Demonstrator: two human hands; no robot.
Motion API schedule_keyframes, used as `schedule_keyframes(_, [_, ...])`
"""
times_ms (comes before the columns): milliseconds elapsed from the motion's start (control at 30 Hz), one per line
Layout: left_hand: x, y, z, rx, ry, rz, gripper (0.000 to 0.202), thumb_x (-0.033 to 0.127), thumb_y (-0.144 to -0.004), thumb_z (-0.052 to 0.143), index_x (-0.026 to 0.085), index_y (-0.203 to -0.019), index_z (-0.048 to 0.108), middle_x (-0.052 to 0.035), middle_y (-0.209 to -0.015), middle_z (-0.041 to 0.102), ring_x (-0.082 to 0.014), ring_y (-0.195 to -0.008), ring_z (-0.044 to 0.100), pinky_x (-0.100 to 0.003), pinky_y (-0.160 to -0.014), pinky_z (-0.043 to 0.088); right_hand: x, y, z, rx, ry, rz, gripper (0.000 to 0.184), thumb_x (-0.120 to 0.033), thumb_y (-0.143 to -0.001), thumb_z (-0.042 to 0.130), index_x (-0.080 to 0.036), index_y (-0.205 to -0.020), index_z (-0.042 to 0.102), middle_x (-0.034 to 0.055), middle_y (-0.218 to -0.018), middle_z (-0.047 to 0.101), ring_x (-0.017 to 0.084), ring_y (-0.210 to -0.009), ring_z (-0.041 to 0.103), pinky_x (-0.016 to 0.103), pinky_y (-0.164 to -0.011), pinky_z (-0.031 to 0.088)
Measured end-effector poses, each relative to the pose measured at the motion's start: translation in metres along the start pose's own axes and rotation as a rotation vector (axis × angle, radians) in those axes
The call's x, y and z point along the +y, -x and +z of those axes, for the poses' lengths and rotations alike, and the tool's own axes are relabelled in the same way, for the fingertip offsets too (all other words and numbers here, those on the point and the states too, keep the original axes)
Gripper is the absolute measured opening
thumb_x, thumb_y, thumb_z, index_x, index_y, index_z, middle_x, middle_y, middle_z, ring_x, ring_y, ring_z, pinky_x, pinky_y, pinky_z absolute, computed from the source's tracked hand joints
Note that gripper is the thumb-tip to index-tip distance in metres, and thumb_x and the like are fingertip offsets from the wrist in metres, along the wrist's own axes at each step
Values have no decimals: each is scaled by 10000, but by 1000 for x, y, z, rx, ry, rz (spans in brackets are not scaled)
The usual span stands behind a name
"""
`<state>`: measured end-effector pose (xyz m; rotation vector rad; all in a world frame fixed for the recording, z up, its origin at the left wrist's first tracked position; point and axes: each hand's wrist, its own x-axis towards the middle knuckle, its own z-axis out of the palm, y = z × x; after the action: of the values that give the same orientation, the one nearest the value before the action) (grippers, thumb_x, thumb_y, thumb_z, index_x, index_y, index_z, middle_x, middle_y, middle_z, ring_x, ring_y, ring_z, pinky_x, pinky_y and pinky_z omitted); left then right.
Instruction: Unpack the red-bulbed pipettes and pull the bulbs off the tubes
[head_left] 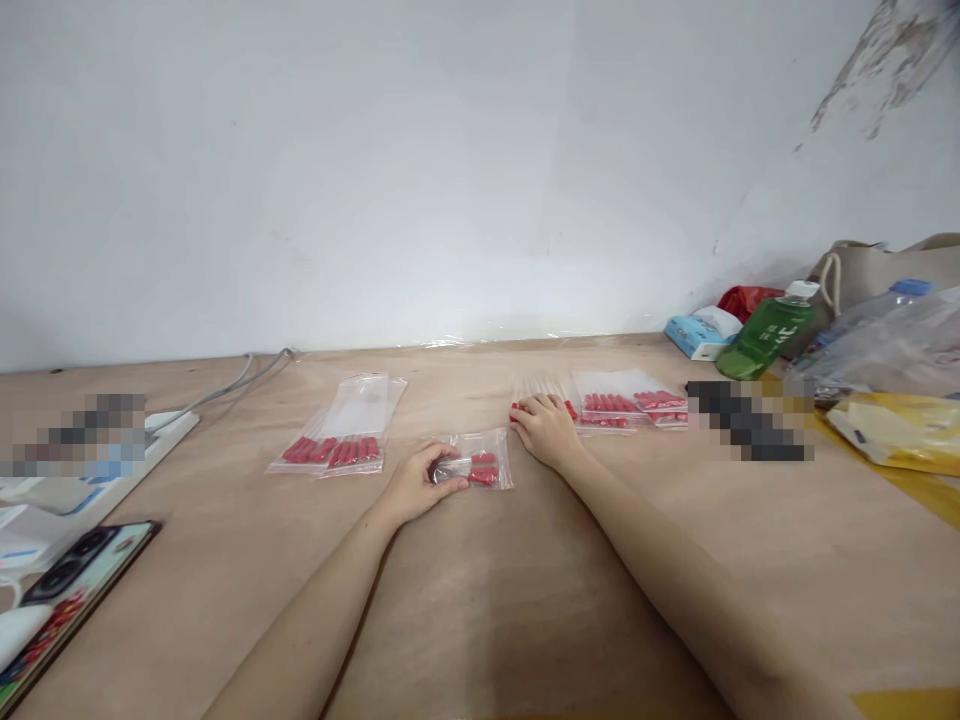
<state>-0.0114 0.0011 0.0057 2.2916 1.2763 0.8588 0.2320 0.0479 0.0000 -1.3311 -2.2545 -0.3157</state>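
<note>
One crinkly clear bag (489, 443) lies mid-tabletop (465, 570), red pieces (484, 475) inside, and the left hand (416, 484) curves round its left end, thumb and fingers apart; can't tell whether they pinch! Right hand (549, 430), fingers bent, covers a streaky, see-through, red-ended bundle (544, 386), its grip hidden. Left side, flat overlapping bags (358, 408) carrying stubby red tubes; right side, more flat plastic bags (611, 384), slim red pieces lined up within.
</note>
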Motion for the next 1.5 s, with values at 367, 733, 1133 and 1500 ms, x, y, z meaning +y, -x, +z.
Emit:
schedule_keyframes(367, [4,0,-3,-33,-7,13,401,458,-638,667,205,-941,595,-40,-937,589,-197,-896,535,-318,-770,441,-19,41,-20,32,-254,60,154,-256,-800,495,-200,-776,635,57,-783,567,182,-788,466,322,-739,332])
schedule_keyframes(733, [5,-1,0,-69,54,53,262,361,-811,504,220,-1013,595,-52,-1006,605,-180,-927,552,-329,-830,436,-28,31,-21,-158,-529,-10,180,-275,-749,588,-253,-913,658,26,-811,575,176,-831,494,335,-781,371])
schedule_keyframes(1133, [5,-2,8,-29,-52,121,231,341,-841,463,222,-993,590,-50,-984,608,-183,-936,545,-336,-850,425,-39,26,-16,-156,-691,-82,470,-320,-644,686,-249,-1095,574,51,-1061,589,206,-990,512,350,-879,367])
schedule_keyframes(1500, [9,-2,2,-118,-71,141,390,368,-800,525,243,-1169,498,-56,-1225,513,-198,-1135,463,-365,-976,353,-38,24,-11,-174,-605,-94,388,-236,-745,571,-153,-1118,507,122,-1122,529,231,-1059,457,373,-889,365])
